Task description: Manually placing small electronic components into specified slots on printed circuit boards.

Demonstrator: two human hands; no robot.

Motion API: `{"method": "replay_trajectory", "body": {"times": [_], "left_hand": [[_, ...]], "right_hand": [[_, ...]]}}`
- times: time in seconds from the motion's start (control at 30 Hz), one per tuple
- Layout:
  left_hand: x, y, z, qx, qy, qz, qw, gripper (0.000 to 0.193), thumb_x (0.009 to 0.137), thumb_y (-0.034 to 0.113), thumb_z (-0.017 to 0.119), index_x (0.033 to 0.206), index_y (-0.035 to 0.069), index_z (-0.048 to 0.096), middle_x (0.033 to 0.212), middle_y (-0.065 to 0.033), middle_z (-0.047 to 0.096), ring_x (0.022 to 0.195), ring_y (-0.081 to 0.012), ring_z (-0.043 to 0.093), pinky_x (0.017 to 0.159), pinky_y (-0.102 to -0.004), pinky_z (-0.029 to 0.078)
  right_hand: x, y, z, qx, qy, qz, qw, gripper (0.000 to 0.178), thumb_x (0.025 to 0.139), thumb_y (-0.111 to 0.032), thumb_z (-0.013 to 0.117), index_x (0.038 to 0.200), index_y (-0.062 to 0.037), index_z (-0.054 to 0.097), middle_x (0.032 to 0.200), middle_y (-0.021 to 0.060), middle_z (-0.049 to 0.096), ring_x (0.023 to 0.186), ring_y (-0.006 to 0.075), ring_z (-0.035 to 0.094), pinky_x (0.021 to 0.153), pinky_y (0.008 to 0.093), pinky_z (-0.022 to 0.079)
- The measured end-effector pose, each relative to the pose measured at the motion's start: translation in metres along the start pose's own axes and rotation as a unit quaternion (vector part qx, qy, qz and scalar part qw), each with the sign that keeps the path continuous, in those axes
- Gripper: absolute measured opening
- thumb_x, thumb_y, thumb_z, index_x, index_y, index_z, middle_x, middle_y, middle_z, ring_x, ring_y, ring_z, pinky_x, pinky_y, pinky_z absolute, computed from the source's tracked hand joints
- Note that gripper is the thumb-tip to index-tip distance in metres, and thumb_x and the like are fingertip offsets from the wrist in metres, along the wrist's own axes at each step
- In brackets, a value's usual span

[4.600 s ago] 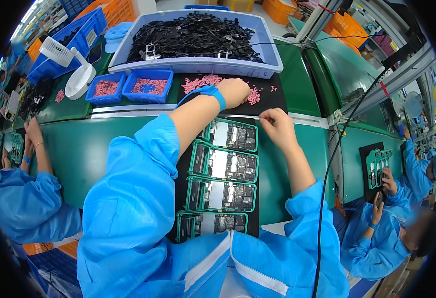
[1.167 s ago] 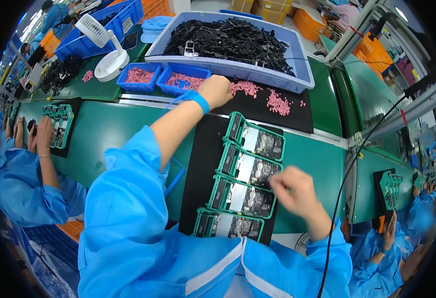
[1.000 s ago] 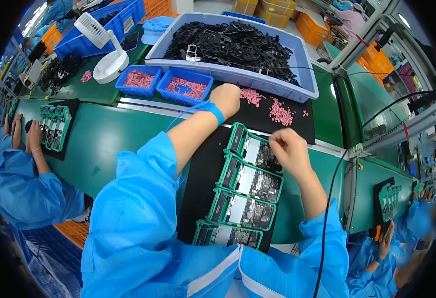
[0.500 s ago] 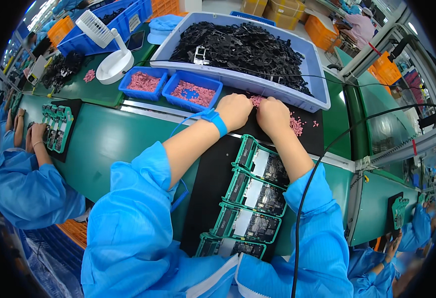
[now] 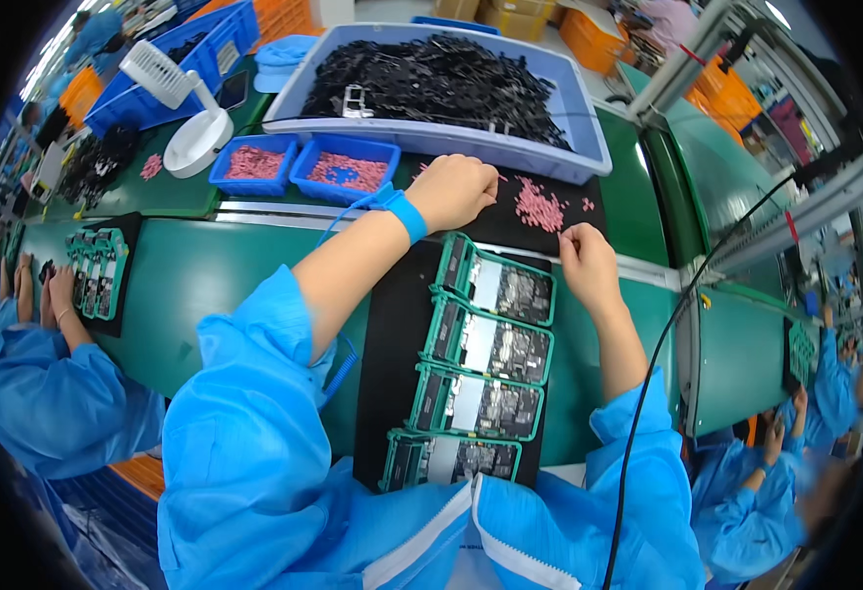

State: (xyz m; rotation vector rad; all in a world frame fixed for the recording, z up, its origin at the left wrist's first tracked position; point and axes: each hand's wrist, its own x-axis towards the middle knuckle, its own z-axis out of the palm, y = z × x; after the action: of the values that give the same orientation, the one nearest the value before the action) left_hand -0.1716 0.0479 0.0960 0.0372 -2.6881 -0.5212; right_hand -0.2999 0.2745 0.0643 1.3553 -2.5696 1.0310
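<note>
My left hand (image 5: 454, 192), a blue band round its wrist, is over the black mat with its fingers curled closed. Whatever those fingers hold, if anything, is hidden. A loose pile of small pink pieces (image 5: 539, 205) lies just to its right. My right hand (image 5: 591, 264) is closed in a pinch at the near side of that pile; what is between its fingertips is too small to name. Below and between my arms, several green fixtures with circuit boards (image 5: 513, 293) stand in a column on a black mat (image 5: 384, 379).
Two blue trays of pink pieces (image 5: 353, 173) stand beyond my left hand. Behind them is a large bin (image 5: 549, 162) of black parts. A white fan (image 5: 198, 143) stands left. A black cable (image 5: 655, 364) crosses my right sleeve. Co-workers sit at both sides.
My hands have come apart from the pink pile. The right hand has moved back toward me and to the right; the left stays near the pile. The whole view has shifted slightly.
</note>
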Motion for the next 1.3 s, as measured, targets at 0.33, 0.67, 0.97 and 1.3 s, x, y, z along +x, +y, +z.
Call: {"method": "replay_trajectory", "body": {"times": [0.33,0.67,0.97,1.3], "left_hand": [[-0.015,0.083,0.030,-0.028,-0.165,0.063,0.984,0.010,0.075,0.014,0.064,0.071,0.004,0.065,0.075,-0.0140,0.065,0.076,-0.0330,0.063,0.071,-0.0428,0.050],[-0.025,0.099,0.036,0.011,-0.185,0.052,0.981,0.008,0.075,0.012,0.062,0.075,0.005,0.067,0.076,-0.0140,0.066,0.077,-0.0334,0.064,0.072,-0.0423,0.051],[-0.022,0.103,0.048,0.120,-0.187,0.130,0.966,0.009,0.073,0.011,0.062,0.067,0.005,0.065,0.075,-0.0129,0.066,0.077,-0.0312,0.064,0.073,-0.0411,0.050],[-0.026,0.107,0.042,0.160,-0.213,0.139,0.954,0.010,0.074,0.008,0.063,0.080,0.007,0.070,0.079,-0.0096,0.066,0.084,-0.0288,0.063,0.078,-0.0392,0.049]], "right_hand": [[-0.118,-0.007,-0.024,0.132,-0.065,0.112,0.983,0.009,0.076,-0.007,0.067,0.075,0.0014,0.064,0.070,0.0115,0.064,0.057,0.0164,0.060,0.053,0.0290,0.048],[-0.150,-0.014,-0.025,0.081,-0.009,0.022,0.996,0.007,0.080,-0.005,0.062,0.081,-0.0031,0.056,0.079,0.0134,0.059,0.071,0.0326,0.058,0.063,0.0398,0.047],[-0.153,-0.008,-0.022,0.095,0.014,0.001,0.995,0.006,0.078,-0.004,0.063,0.080,-0.0035,0.057,0.079,0.0122,0.060,0.072,0.0318,0.060,0.063,0.0400,0.047],[-0.151,-0.001,-0.017,0.177,0.040,0.033,0.983,0.004,0.079,-0.005,0.064,0.078,-0.0029,0.061,0.073,0.0107,0.060,0.061,0.0239,0.060,0.055,0.0328,0.047]]}}
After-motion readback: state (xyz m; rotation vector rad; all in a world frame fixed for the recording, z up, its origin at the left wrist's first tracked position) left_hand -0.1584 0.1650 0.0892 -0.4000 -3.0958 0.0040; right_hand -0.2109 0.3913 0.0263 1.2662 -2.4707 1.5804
